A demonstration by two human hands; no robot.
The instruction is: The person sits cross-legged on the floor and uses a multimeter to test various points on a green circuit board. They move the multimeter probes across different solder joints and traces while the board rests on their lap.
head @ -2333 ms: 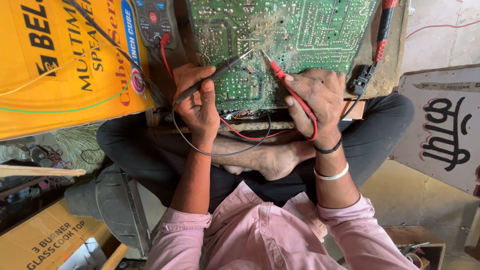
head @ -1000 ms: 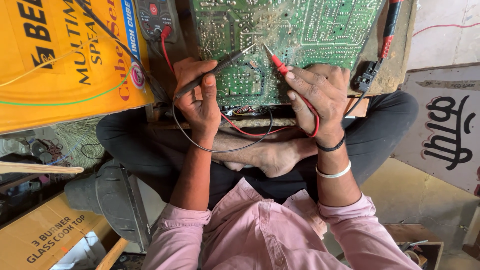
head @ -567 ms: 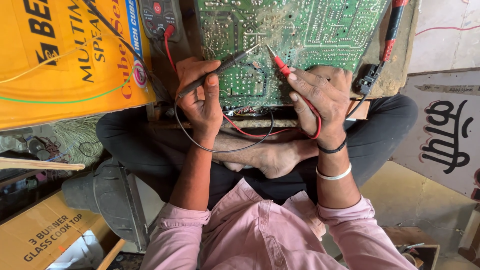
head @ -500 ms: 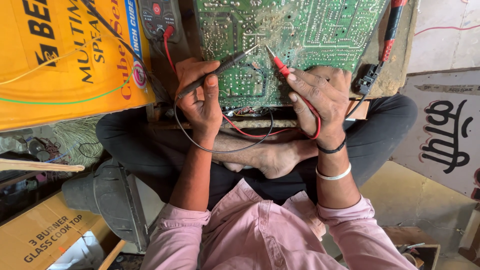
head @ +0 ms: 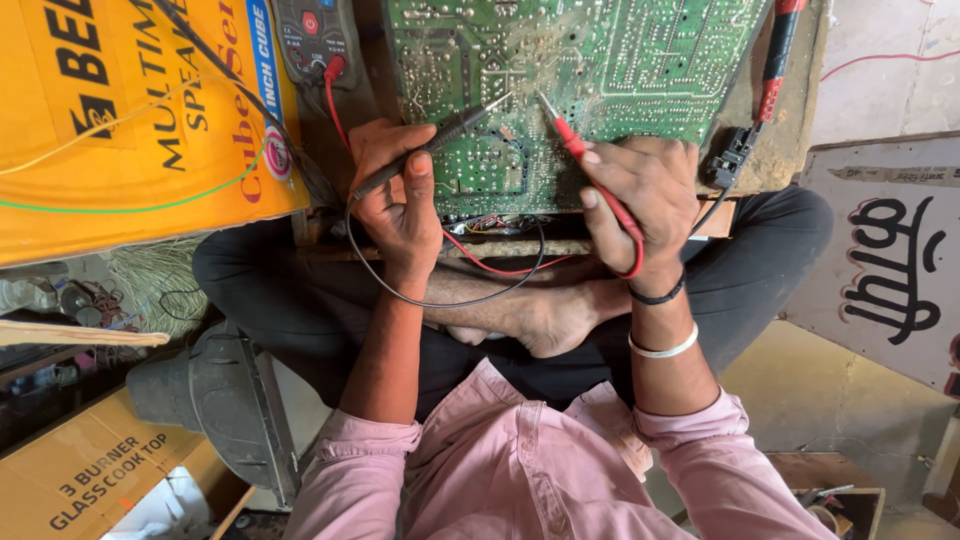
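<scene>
Green printed circuit board [head: 600, 70], solder side up, sits propped ahead of my crossed legs. Left hand [head: 400, 205] clamps the black probe [head: 430, 150], right hand [head: 645, 200] the red probe [head: 585, 165]. Both tips barely shifted from a second ago, so I'm holding the same reading; grey multimeter [head: 312, 35] up left.

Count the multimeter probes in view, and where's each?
2. The black probe is in the left hand, the red probe in the right hand; both tips meet at the green circuit board.
</scene>
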